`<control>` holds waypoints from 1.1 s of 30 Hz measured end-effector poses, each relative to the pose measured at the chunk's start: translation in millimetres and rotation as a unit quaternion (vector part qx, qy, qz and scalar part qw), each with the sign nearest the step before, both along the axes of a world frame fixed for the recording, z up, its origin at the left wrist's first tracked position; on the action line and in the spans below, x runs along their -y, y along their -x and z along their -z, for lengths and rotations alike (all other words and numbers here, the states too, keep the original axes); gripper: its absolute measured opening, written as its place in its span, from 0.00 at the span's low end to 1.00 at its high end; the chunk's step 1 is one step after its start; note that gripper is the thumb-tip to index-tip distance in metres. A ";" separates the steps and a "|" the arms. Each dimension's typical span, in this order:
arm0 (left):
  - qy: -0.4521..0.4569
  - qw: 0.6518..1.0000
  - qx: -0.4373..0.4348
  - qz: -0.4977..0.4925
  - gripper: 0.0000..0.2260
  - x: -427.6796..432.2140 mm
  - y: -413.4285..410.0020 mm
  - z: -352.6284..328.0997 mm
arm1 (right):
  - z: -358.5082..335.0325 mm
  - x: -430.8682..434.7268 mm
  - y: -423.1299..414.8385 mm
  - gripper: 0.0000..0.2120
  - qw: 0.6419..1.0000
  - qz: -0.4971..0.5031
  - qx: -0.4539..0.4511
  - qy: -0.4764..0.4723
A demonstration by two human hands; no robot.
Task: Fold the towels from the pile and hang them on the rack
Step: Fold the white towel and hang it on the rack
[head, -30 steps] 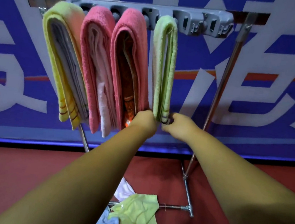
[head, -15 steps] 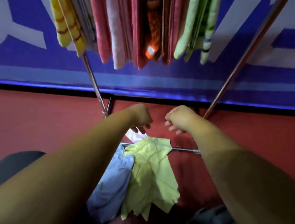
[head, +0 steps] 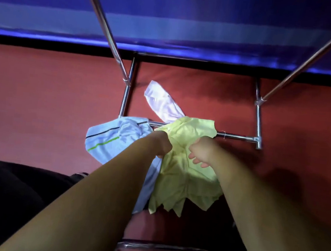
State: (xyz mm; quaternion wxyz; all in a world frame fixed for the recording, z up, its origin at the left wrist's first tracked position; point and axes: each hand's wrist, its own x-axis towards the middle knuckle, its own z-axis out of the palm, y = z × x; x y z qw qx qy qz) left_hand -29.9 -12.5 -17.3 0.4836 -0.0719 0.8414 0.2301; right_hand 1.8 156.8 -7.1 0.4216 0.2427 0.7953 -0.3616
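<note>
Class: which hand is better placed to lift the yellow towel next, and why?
Probably the left. The left hand seems to grip the yellow towel at its edge, while the right hand hangs loose-fingered over it.

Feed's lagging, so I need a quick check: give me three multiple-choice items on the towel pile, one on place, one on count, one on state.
1. Where does the yellow towel lie?
A. over the rack's top rail
B. on the floor, across the rack's base bar
C. in a basket

2. How many towels are in the pile?
A. one
B. five
C. three

3. The yellow towel is:
A. crumpled and unfolded
B. neatly folded
C. rolled tight

Answers:
1 B: it overlaps the chrome bar low on the red floor.
2 C: the yellow one, a light blue towel and a white towel show.
3 A: it is creased all over, with uneven edges.
</note>
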 end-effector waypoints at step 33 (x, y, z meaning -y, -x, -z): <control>-0.230 0.923 -0.064 -0.302 0.09 23.7 14.7 10.9 | 29.3 60.7 15.8 0.17 0.975 0.112 -0.104 0.163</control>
